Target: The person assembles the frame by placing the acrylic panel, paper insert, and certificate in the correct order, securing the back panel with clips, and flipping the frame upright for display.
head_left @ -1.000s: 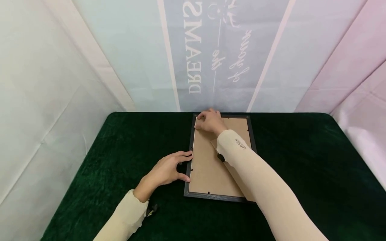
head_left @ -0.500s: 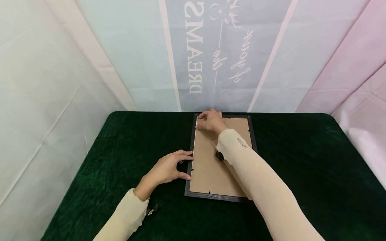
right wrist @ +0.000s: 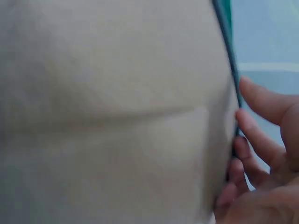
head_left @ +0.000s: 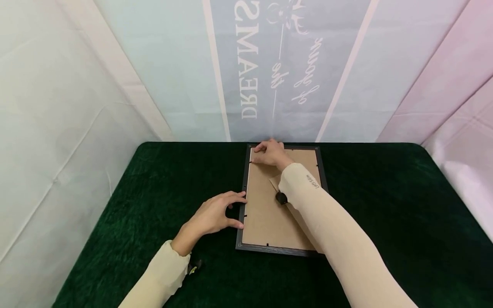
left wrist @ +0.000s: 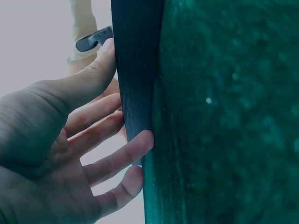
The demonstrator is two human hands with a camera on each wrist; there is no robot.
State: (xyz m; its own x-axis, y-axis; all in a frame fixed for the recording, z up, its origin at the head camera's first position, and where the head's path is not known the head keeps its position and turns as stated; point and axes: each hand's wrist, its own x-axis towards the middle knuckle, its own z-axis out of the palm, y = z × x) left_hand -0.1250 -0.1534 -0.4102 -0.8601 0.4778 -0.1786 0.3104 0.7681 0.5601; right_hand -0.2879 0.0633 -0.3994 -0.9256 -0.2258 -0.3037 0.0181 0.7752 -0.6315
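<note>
A dark picture frame point(head_left: 285, 251) lies back up on the green cloth, its brown backing board point(head_left: 263, 218) facing me. Small black tabs sit along the frame's inner edge, one of them a tab point(head_left: 267, 244) at the near side. A brown stand flap point(head_left: 274, 182) slants across the board, partly under my right forearm. My left hand point(head_left: 212, 215) touches the frame's left side with thumb and fingertips spread, as the left wrist view also shows. At the far left corner, the fingers of my right hand point(head_left: 271, 153) rest on the frame's edge; the sleeve hides the frame's right part.
Dark green velvety cloth point(head_left: 385, 214) covers the table on both sides of the frame. A pale printed curtain point(head_left: 185, 85) with mirrored lettering hangs right behind the far edge. White fabric point(head_left: 50, 128) stands at the left, pinkish fabric at the right.
My right thumb has shifted slightly off the frame's left edge, and a black tab there now shows. The left hand and the frame have stayed practically in place.
</note>
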